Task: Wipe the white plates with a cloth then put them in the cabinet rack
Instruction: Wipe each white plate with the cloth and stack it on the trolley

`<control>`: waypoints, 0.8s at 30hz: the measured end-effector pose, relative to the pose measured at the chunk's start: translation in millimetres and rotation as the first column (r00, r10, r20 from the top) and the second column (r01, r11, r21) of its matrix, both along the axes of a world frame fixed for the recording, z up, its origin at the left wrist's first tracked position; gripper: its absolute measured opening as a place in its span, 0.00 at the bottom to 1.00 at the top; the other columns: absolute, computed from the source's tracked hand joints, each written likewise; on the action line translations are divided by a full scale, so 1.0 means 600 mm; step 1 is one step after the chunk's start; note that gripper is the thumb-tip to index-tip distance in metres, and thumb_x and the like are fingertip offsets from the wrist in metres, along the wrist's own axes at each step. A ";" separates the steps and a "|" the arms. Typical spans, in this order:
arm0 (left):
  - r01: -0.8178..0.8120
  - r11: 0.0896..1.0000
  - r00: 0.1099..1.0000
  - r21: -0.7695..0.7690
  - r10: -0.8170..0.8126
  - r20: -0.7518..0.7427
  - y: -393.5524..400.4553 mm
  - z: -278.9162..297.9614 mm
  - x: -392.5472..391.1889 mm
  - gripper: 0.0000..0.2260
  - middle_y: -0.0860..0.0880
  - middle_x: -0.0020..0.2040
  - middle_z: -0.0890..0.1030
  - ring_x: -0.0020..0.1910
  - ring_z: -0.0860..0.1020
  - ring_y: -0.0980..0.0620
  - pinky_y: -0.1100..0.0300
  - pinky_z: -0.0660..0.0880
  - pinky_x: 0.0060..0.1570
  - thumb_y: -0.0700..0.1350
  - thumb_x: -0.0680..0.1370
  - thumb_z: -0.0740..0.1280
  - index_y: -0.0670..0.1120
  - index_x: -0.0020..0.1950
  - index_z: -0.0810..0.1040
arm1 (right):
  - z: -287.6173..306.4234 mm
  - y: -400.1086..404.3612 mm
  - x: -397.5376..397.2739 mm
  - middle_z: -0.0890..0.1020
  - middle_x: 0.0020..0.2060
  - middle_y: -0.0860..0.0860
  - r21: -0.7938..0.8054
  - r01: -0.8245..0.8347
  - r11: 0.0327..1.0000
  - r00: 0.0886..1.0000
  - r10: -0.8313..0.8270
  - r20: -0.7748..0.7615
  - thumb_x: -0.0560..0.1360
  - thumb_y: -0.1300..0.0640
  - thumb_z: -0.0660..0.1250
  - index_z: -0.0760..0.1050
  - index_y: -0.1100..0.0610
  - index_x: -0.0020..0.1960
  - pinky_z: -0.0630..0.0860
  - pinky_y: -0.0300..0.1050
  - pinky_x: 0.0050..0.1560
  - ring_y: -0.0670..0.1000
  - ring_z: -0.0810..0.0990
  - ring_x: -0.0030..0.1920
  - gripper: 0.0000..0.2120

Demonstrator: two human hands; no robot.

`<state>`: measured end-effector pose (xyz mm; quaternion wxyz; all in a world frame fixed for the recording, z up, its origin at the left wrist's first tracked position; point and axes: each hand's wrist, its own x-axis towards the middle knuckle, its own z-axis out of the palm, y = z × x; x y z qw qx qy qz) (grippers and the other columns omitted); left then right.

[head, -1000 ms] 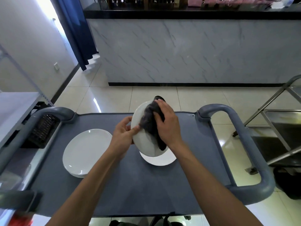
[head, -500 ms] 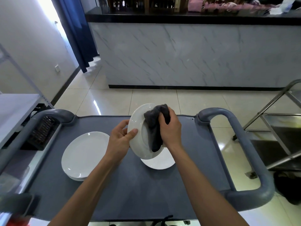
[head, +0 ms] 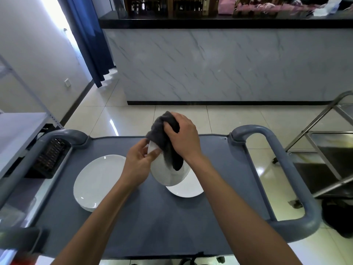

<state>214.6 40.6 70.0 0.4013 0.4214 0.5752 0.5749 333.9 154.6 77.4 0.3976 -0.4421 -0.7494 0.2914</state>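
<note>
Held plate: a round, glossy white plate is held tilted on edge above the cart, its face turned toward the right hand; its upper part is covered by the cloth.
Cloth: a dark grey cloth, soft and nubbly like terry, is bunched over the plate's top rim and hangs down across its face.
Left hand: the left hand is curled round the plate's left rim, with the thumb laid on the face and the fingers hidden behind.
Right hand: the right hand is closed on the cloth and presses it against the plate; its fingertips are buried in the folds.
Plate beneath: a second white plate lies flat on the cart directly under the held one, and only its near right portion is seen.
Plate stack: at the left of the cart lies a smooth white plate stack; a second rim shows at its near edge, and the count cannot be told.
Cart: a grey plastic service cart with a matte top and rounded tubular handles carries the plates; its near edge is cut off by the frame.
Steel trolley: a brushed steel trolley stands at the right, partly out of frame.
Counter: a marble-patterned counter front under a black top stands beyond the tiled floor; items on it are blurred.
</note>
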 end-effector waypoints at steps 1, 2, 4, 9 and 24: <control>-0.016 1.000 1.000 0.003 0.016 0.013 -0.003 0.001 0.001 0.12 0.45 0.49 0.87 0.46 0.85 0.46 0.54 0.81 0.46 0.33 0.80 0.66 0.46 0.60 0.80 | 0.005 0.004 -0.002 0.82 0.57 0.47 -0.022 0.017 1.000 0.999 -0.018 -0.027 0.79 0.48 0.66 0.77 0.50 0.64 0.75 0.49 0.60 0.51 0.79 0.57 0.15; -0.033 0.999 0.999 0.008 0.033 0.018 -0.007 0.001 0.000 0.11 0.44 0.48 0.87 0.45 0.85 0.46 0.54 0.81 0.44 0.34 0.80 0.66 0.45 0.59 0.80 | 0.008 0.008 -0.001 0.83 0.55 0.46 -0.043 0.035 0.998 0.998 -0.038 -0.059 0.79 0.48 0.67 0.78 0.50 0.63 0.75 0.47 0.58 0.50 0.79 0.55 0.14; -0.060 0.998 0.998 0.017 0.060 0.030 -0.013 -0.001 -0.002 0.09 0.43 0.48 0.86 0.44 0.84 0.46 0.52 0.81 0.43 0.35 0.81 0.66 0.44 0.59 0.79 | 0.008 0.017 0.006 0.84 0.50 0.45 -0.098 0.072 0.993 0.990 -0.083 -0.113 0.78 0.48 0.67 0.79 0.50 0.59 0.75 0.44 0.53 0.49 0.80 0.51 0.11; -0.168 0.986 0.969 0.005 0.165 0.182 -0.018 -0.001 -0.005 0.10 0.44 0.47 0.85 0.44 0.82 0.46 0.55 0.80 0.39 0.35 0.80 0.66 0.40 0.61 0.78 | -0.016 0.019 0.035 0.83 0.49 0.41 -0.230 0.116 0.966 0.977 -0.153 -0.151 0.80 0.47 0.65 0.78 0.47 0.59 0.76 0.44 0.53 0.46 0.80 0.51 0.10; -0.392 0.911 0.735 -0.129 0.394 0.553 0.004 -0.019 -0.019 0.12 0.43 0.55 0.82 0.53 0.79 0.44 0.46 0.79 0.55 0.35 0.81 0.64 0.42 0.64 0.76 | -0.075 -0.070 0.050 0.79 0.64 0.44 -0.348 0.110 0.931 0.935 -0.216 -0.283 0.78 0.46 0.68 0.71 0.47 0.71 0.74 0.50 0.67 0.45 0.76 0.64 0.22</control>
